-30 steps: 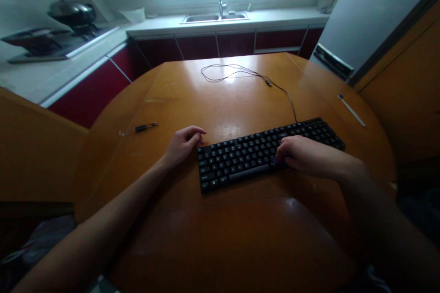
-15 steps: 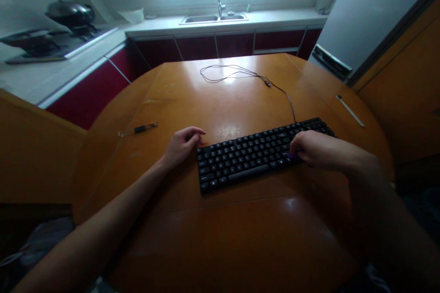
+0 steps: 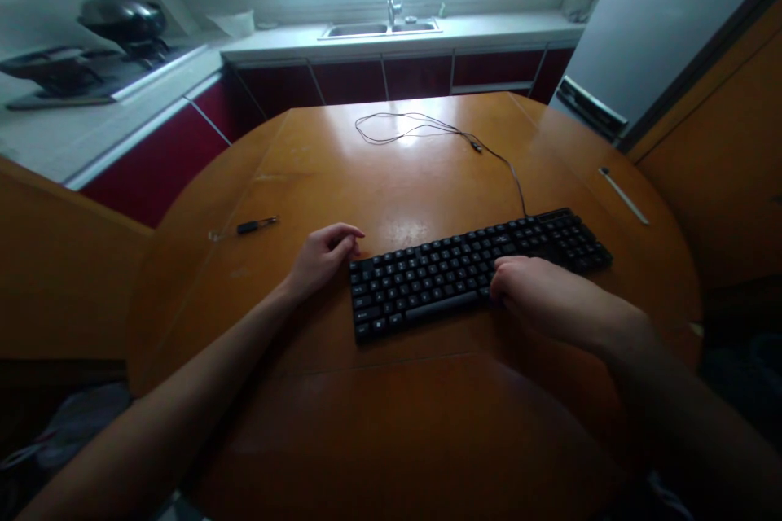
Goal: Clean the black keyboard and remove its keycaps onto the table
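Note:
A black keyboard lies at a slant on the wooden table. My left hand rests on the tabletop beside the keyboard's left end, fingers loosely bent and apart from the thumb, with nothing visible in it. Over the lower keys, just right of the space bar, is my right hand, its fingers closed. A small purple thing is in its grip, almost wholly covered by the fingers now, so its kind cannot be made out. The keyboard's cable runs from the back edge to a loose coil with a plug.
On the round wooden table, a small black-handled tool lies at the left. A thin pale stick with a dark tip lies at the right. Beyond are a counter with a sink, a stove with pans, and a fridge.
My right hand has moved left along the lower keys, uncovering the number pad. The purple thing in its fingers shows less than before. My left hand stays put.

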Demonstrator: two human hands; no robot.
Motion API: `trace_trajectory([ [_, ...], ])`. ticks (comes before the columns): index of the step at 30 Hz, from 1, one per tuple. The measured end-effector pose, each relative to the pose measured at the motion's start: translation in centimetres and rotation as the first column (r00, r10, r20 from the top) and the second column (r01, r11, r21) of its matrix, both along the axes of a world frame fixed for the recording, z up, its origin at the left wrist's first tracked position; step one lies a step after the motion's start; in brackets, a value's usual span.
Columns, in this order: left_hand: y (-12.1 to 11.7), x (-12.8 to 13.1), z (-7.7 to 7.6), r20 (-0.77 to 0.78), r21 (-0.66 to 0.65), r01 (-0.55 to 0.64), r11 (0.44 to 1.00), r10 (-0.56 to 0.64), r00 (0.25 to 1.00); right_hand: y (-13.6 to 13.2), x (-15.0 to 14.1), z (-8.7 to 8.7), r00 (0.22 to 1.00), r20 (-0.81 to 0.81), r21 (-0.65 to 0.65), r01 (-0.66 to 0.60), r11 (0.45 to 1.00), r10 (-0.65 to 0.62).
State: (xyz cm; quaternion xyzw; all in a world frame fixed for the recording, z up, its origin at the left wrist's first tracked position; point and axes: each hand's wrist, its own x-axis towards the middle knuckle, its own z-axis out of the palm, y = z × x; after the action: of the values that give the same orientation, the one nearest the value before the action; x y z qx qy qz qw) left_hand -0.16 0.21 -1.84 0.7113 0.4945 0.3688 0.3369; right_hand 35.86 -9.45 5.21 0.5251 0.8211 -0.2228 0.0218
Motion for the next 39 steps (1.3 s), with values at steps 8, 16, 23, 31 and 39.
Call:
trace_trajectory([
  [8, 0.0, 0.1, 0.1, -0.001, -0.004, -0.001, 1.0, 0.001, 1.0, 1.1, 2.7, 0.3, 0.965, 0.155, -0.01, 0.213, 0.977, -0.209],
  [16, -0.1, 0.0, 0.1, -0.006, -0.011, -0.01, 1.0, 0.01, 1.0, 1.5, 1.5, 1.6, 0.999, -0.033, -0.013, 0.007, 1.0, -0.007],
  [23, 0.0, -0.1, -0.2, -0.005, -0.003, -0.003, 1.0, 0.003, 1.0, 0.9, -1.2, 0.3, 0.99, -0.075, 0.008, -0.118, 0.993, 0.118],
  [31, 0.0, 0.0, 0.0, -0.02, 0.01, -0.004, 1.0, 0.004, 1.0, 0.9, 0.8, 0.1, 0.993, 0.107, 0.016, 0.037, 0.999, -0.039],
  [39, -0.1, 0.1, 0.1, -0.012, 0.007, 0.001, 1.0, -0.001, 1.0, 3.1, 4.0, 0.5, 0.94, 0.227, 0.032, 0.255, 0.966, -0.255],
])
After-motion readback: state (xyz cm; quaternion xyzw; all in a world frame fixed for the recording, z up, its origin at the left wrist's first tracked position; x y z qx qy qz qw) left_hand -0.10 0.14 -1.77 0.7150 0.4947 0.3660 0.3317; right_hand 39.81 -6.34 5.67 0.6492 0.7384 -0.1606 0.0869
